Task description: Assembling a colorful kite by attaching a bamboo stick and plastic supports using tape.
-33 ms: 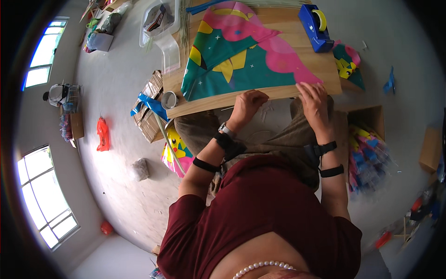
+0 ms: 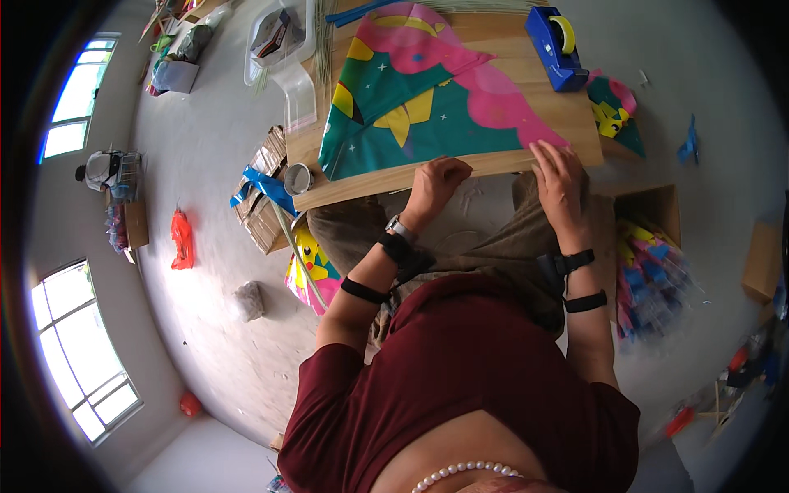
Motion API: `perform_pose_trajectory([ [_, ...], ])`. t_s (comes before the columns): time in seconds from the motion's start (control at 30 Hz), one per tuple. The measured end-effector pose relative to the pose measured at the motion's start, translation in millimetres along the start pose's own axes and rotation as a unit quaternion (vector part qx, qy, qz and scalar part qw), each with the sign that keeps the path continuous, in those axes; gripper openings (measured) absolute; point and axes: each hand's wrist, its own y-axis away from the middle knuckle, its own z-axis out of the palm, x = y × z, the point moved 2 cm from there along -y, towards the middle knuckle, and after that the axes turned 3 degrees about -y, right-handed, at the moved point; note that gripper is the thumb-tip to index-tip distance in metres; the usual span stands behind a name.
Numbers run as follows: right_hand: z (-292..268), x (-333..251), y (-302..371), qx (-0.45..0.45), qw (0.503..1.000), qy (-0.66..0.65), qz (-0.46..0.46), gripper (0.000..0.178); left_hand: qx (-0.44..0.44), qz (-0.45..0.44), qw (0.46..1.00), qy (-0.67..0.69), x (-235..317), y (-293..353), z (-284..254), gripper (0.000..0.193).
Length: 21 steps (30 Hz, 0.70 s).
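Note:
A folded sheet [image 2: 460, 115] of thin kite-like material, green and pink with yellow shapes and small white stars, lies on a wooden board table. At the table's front edge, my left hand [image 2: 436, 189] is closed, thumb and fingers pinched together. Whatever it may hold is too small to make out. My right hand [image 2: 560, 187] reaches over the same edge by the sheet's pink right corner. Its fingers are outstretched and slightly apart, the tips at or near that corner, and I see nothing gripped in them.
A blue tape dispenser [image 2: 557, 53] with yellow tape stands at the far right of the table [image 2: 509, 20]. A small grey cup [image 2: 298, 178] sits at its left front corner. Beyond are a clear plastic tub [image 2: 251, 62] and thin rods. An open carton [image 2: 649, 205] of colourful pieces stands right.
My right fingertips have shifted very slightly to the right along the pink corner. My left hand keeps its pinch, and the sheet lies as before.

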Motion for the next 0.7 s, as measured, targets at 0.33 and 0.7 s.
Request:
perform_pose_trajectory([
  [0.33,42,80,50,0.066,0.971,-0.06,0.222,0.035,0.066,0.079,0.99,-0.096,-15,-36,21,0.006],
  [0.7,53,81,38,0.042,0.981,-0.031,0.185,0.041,0.067,0.091,0.985,-0.132,-37,-42,27,0.007],
])
